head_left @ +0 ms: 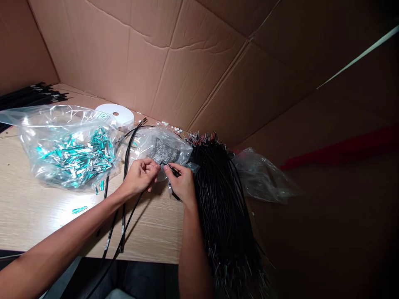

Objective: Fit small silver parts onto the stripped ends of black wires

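My left hand (141, 176) is closed in a pinch; a thin black cable (133, 214) trails down from beneath it, its gripped end hidden by the fingers. My right hand (182, 185) is closed around a slim black tool (175, 171), which looks like tweezers. The tool's tip points at the left fingertips, and the two hands almost touch. Just beyond them, small silvery metal pieces (163, 150) are heaped in a clear plastic bag (183, 145). Other black cables (127, 160) lie beside my left wrist and hang over the table's front edge.
A large clear bag (28, 141) of teal and silver foil strips (84, 160) lies left. Behind it is a white disc (126, 114). A thick bundle of black cables (218, 187) lies right, near an crumpled plastic bag (264, 176). Cardboard walls (149, 62) enclose the wooden table (156, 236).
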The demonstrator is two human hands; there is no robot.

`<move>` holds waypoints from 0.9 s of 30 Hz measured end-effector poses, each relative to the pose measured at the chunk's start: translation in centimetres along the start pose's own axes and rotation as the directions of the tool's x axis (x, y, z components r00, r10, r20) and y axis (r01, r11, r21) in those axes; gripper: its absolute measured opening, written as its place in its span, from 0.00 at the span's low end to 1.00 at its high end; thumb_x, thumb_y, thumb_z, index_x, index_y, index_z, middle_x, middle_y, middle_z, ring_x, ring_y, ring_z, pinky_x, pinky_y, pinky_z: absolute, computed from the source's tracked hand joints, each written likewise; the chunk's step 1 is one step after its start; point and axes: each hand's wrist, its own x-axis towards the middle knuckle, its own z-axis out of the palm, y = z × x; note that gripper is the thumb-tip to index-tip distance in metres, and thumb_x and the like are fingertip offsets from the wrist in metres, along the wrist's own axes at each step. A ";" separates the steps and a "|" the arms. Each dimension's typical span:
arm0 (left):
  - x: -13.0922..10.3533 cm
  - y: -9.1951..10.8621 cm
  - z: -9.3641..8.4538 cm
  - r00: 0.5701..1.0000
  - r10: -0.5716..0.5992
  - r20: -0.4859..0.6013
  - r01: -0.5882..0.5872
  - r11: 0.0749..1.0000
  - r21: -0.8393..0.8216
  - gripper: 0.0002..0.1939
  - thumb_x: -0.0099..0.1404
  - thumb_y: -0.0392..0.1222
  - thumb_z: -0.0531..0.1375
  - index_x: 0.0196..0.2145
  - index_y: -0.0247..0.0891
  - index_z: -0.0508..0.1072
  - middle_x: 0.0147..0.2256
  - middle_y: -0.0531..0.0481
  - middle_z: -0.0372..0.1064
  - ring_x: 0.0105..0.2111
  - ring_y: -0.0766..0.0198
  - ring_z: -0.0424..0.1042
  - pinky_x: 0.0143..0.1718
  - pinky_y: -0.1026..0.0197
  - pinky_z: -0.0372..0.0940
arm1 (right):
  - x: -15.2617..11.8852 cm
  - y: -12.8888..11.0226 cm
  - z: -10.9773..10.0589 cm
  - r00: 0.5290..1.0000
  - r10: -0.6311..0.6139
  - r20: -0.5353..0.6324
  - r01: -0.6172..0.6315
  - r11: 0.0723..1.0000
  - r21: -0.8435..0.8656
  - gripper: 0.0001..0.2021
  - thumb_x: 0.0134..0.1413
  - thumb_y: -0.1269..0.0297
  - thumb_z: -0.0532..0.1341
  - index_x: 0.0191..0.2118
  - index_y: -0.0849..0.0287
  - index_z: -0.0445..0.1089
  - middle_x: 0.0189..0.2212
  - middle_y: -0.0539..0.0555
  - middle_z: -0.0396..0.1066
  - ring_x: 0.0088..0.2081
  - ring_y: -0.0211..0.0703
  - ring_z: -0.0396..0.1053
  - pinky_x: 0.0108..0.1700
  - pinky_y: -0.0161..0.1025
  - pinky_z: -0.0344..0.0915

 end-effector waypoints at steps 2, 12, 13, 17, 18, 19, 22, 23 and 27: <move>0.0 0.0 0.1 1.000 -0.002 -0.003 0.002 1.000 0.006 0.18 0.68 0.53 0.67 0.32 0.36 0.71 0.20 0.54 0.71 0.10 0.69 0.65 0.10 0.69 0.55 | 0.1 0.0 0.2 0.999 0.035 0.003 -0.035 0.999 0.037 0.13 0.63 0.53 0.67 0.38 0.58 0.84 0.37 0.57 0.84 0.38 0.49 0.79 0.42 0.42 0.73; 0.2 0.0 0.4 0.992 -0.115 -0.050 0.116 0.993 0.011 0.17 0.66 0.53 0.65 0.31 0.38 0.70 0.16 0.56 0.68 0.09 0.66 0.63 0.08 0.67 0.56 | 0.2 0.8 1.3 0.997 0.074 -0.014 -0.072 0.990 0.119 0.16 0.65 0.53 0.64 0.37 0.60 0.83 0.36 0.57 0.84 0.36 0.49 0.79 0.40 0.41 0.72; 0.2 0.0 0.4 0.991 -0.120 -0.055 0.120 0.993 0.005 0.16 0.66 0.53 0.65 0.32 0.37 0.70 0.17 0.55 0.69 0.09 0.66 0.64 0.08 0.67 0.56 | 0.3 0.8 1.3 0.997 0.074 -0.023 -0.070 0.988 0.138 0.16 0.65 0.53 0.64 0.37 0.60 0.83 0.36 0.57 0.84 0.37 0.49 0.79 0.41 0.40 0.72; 0.3 0.1 0.4 0.992 -0.113 -0.046 0.112 0.993 -0.029 0.19 0.65 0.56 0.67 0.36 0.37 0.70 0.19 0.56 0.70 0.10 0.65 0.66 0.08 0.67 0.56 | 0.4 0.6 0.8 0.997 0.062 -0.047 -0.055 0.988 0.142 0.16 0.65 0.52 0.65 0.35 0.59 0.81 0.34 0.56 0.82 0.37 0.48 0.78 0.41 0.40 0.72; 0.3 0.1 0.4 0.993 -0.109 -0.039 0.108 0.993 -0.038 0.20 0.65 0.57 0.67 0.36 0.37 0.70 0.19 0.56 0.70 0.10 0.65 0.66 0.08 0.67 0.56 | 0.4 0.5 0.6 0.997 0.052 -0.053 -0.045 0.991 0.126 0.15 0.65 0.52 0.65 0.35 0.59 0.81 0.34 0.56 0.82 0.37 0.48 0.78 0.41 0.40 0.72; 0.3 0.1 0.4 0.994 -0.107 -0.034 0.105 0.993 -0.046 0.21 0.65 0.58 0.67 0.37 0.36 0.70 0.19 0.56 0.69 0.10 0.65 0.66 0.08 0.67 0.56 | 0.4 0.5 0.4 0.997 0.040 -0.058 -0.034 0.994 0.107 0.15 0.65 0.52 0.65 0.36 0.59 0.81 0.35 0.56 0.82 0.37 0.48 0.78 0.41 0.41 0.72; 0.3 0.2 0.5 0.994 -0.110 -0.027 0.108 0.992 -0.065 0.24 0.64 0.61 0.68 0.37 0.36 0.71 0.18 0.57 0.69 0.10 0.66 0.65 0.08 0.67 0.55 | 0.2 0.4 0.0 0.998 0.001 -0.066 0.001 1.000 0.028 0.14 0.64 0.53 0.66 0.39 0.58 0.83 0.37 0.57 0.83 0.37 0.50 0.79 0.40 0.42 0.73; 0.3 0.3 0.5 0.994 -0.110 -0.027 0.108 0.992 -0.072 0.24 0.64 0.61 0.68 0.38 0.36 0.71 0.18 0.57 0.68 0.10 0.66 0.65 0.08 0.67 0.55 | 0.1 0.4 0.1 0.998 -0.012 -0.066 0.012 1.000 0.004 0.13 0.63 0.53 0.67 0.40 0.57 0.84 0.38 0.58 0.84 0.37 0.50 0.79 0.39 0.42 0.73; 0.4 0.3 0.5 0.995 -0.097 -0.005 0.096 0.990 -0.104 0.27 0.63 0.64 0.68 0.38 0.34 0.72 0.18 0.57 0.67 0.09 0.66 0.64 0.08 0.67 0.56 | 0.1 0.3 0.5 0.996 -0.037 -0.077 0.033 0.998 -0.047 0.14 0.64 0.54 0.66 0.42 0.57 0.85 0.39 0.59 0.84 0.37 0.51 0.80 0.40 0.43 0.74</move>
